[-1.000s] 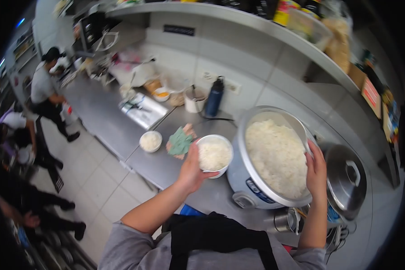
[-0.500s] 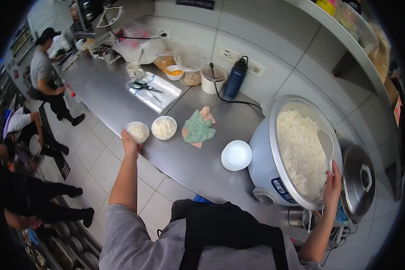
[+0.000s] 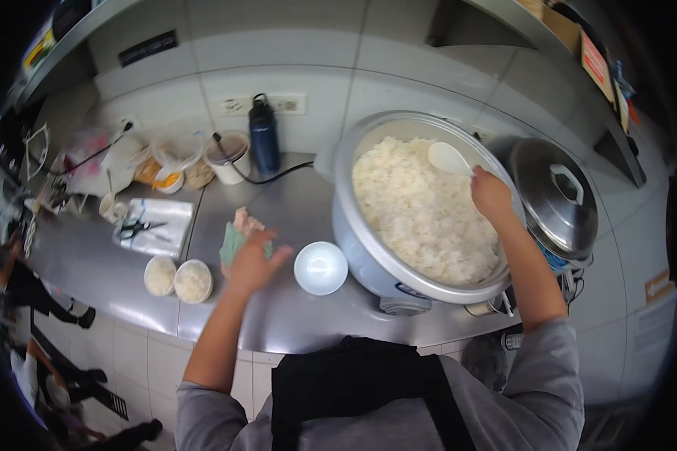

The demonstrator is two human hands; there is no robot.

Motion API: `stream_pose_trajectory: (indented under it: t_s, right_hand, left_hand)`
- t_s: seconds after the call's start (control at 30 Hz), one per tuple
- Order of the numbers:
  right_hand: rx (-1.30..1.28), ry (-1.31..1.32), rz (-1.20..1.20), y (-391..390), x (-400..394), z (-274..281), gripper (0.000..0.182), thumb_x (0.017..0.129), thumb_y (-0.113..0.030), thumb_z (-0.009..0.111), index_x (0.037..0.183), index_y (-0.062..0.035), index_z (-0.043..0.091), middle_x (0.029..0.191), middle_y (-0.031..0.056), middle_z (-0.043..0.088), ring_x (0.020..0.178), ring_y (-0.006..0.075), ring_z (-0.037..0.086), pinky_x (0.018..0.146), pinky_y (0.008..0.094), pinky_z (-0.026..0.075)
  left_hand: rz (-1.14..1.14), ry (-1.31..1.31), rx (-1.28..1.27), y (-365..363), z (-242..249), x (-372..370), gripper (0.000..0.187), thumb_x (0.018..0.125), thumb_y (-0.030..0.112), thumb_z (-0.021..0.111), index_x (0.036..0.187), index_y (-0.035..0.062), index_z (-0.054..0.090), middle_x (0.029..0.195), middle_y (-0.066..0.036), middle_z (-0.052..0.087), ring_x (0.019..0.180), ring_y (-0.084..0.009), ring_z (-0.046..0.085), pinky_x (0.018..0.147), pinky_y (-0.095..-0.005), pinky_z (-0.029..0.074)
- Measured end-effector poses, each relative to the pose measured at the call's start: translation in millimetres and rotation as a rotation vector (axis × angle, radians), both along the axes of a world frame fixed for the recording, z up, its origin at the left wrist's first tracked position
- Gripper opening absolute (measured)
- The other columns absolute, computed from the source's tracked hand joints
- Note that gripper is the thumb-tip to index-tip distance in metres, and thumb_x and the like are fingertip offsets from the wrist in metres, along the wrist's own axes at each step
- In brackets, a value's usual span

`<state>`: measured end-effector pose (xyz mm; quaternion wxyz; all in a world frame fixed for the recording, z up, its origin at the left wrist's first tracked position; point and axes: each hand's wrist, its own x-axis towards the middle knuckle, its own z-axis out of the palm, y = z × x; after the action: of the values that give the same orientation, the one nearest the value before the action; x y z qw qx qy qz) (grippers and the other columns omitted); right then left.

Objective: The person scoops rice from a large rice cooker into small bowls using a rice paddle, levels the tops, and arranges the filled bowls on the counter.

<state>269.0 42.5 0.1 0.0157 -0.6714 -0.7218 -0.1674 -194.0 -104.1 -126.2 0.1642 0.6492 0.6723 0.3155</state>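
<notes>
Right hand (image 3: 492, 194): fingers closed round the handle of a white rice paddle (image 3: 450, 158), its blade at one o'clock within the mouth of a large rice cooker (image 3: 389, 263), over the cooked rice (image 3: 421, 218). Left hand (image 3: 256, 264): slightly blurred, fingers spread apart, above the bench (image 3: 293, 323); contact with the green-and-pink cloth (image 3: 235, 239) at its eleven o'clock cannot be told. Pale blue bowl (image 3: 321, 268): upright, at three o'clock from the left hand, near the cooker's eight o'clock side. Two white bowls of rice (image 3: 193, 281): side by side at nine o'clock from the left hand, near the front edge. Clear plastic packet (image 3: 169, 222): flat, at ten o'clock from the same hand, scissors (image 3: 139, 228) lying on top. Lidded tub (image 3: 229, 159): between eleven and twelve o'clock, a black cable passing in front. Dark blue bottle (image 3: 264, 139): upright at twelve o'clock, by the wall. Lidded metal pot (image 3: 553, 199): at the cooker's three o'clock, domed lid with loop handle.
</notes>
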Motion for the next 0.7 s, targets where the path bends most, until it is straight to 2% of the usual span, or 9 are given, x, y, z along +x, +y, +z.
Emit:
stream_pose_trajectory:
  t_s: [0.03,0.1,0.13,0.27,0.33,0.47,0.57,0.63,0.7]
  right_hand:
    - [-0.013,-0.13,-0.068,9,-4,5,0.029,0.098,-0.032,0.049,0.113,-0.0099,0.06,0.094,0.0126,0.07,0.083,0.0289,0.069,0.07,0.0446,0.053]
    - [-0.015,-0.339,0.035,23,0,0,0.032,0.098,-0.037,0.048,0.108,-0.0109,0.064,0.09,0.0098,0.071,0.083,0.0277,0.069,0.069,0.0437,0.053]
    - [-0.068,-0.332,0.064,19,-9,2,0.033,0.098,-0.038,0.047,0.107,-0.0113,0.065,0.087,0.0086,0.07,0.083,0.0274,0.069,0.069,0.0432,0.052]
    - [-0.25,-0.238,0.236,-5,-21,12,0.037,0.098,-0.043,0.044,0.103,-0.0134,0.066,0.084,0.0074,0.07,0.081,0.0279,0.069,0.069,0.0427,0.052]
    - [-0.341,-0.224,0.268,-27,-28,11,0.038,0.098,-0.044,0.043,0.102,-0.0145,0.067,0.083,0.0077,0.07,0.08,0.0282,0.069,0.069,0.0428,0.052]
    - [-0.536,-0.126,0.282,-48,-23,12,0.041,0.097,-0.049,0.042,0.102,-0.0171,0.068,0.084,0.0092,0.069,0.084,0.0278,0.068,0.074,0.0443,0.052]
    - [-0.593,-0.039,0.276,-53,-10,10,0.043,0.097,-0.05,0.041,0.106,-0.0181,0.069,0.091,0.0098,0.07,0.091,0.0274,0.067,0.08,0.0437,0.051]
    - [-0.674,0.04,0.237,-53,-5,16,0.044,0.097,-0.05,0.042,0.107,-0.018,0.07,0.094,0.0096,0.07,0.094,0.0279,0.066,0.082,0.0428,0.05]
    - [-0.755,0.111,0.197,-50,3,21,0.045,0.096,-0.051,0.043,0.108,-0.0178,0.071,0.098,0.0093,0.07,0.097,0.0283,0.065,0.084,0.0419,0.049]
  left_hand:
    - [-0.158,0.084,0.012,6,-3,26,0.035,0.082,0.025,0.073,0.106,0.0029,0.063,0.106,-0.018,0.062,0.096,-0.0345,0.064,0.08,-0.0431,0.051]
    - [-0.205,0.193,-0.096,19,3,52,0.032,0.081,0.024,0.073,0.104,0.0036,0.064,0.105,-0.018,0.063,0.095,-0.036,0.064,0.08,-0.0432,0.052]
    - [-0.226,0.298,-0.217,24,5,60,0.03,0.081,0.023,0.073,0.103,0.0042,0.066,0.104,-0.018,0.064,0.094,-0.0375,0.065,0.079,-0.0433,0.053]
    - [-0.252,0.378,-0.216,28,-2,60,0.031,0.08,0.017,0.071,0.11,0.0072,0.067,0.103,-0.019,0.066,0.092,-0.0386,0.065,0.08,-0.0438,0.053]
    - [-0.3,0.163,-0.022,27,-8,54,0.034,0.081,0.009,0.067,0.114,0.0092,0.067,0.106,-0.021,0.066,0.094,-0.038,0.066,0.08,-0.0439,0.053]
    - [-0.271,0.113,0.132,11,4,54,0.036,0.08,0.002,0.064,0.115,0.0074,0.067,0.106,-0.024,0.066,0.098,-0.0367,0.065,0.086,-0.0427,0.052]
    - [-0.218,0.031,0.219,-3,17,47,0.046,0.085,-0.002,0.054,0.128,0.0122,0.059,0.113,-0.021,0.065,0.1,-0.0329,0.066,0.082,-0.0397,0.056]
    - [0.193,-0.974,-0.1,-11,39,44,0.051,0.09,0.004,0.049,0.139,0.0177,0.046,0.12,-0.015,0.062,0.101,-0.0274,0.067,0.073,-0.0357,0.06]
    - [0.165,-1.404,-0.114,-7,62,30,0.046,0.094,0.02,0.05,0.139,0.0119,0.041,0.121,-0.01,0.06,0.099,-0.0228,0.067,0.064,-0.0309,0.061]
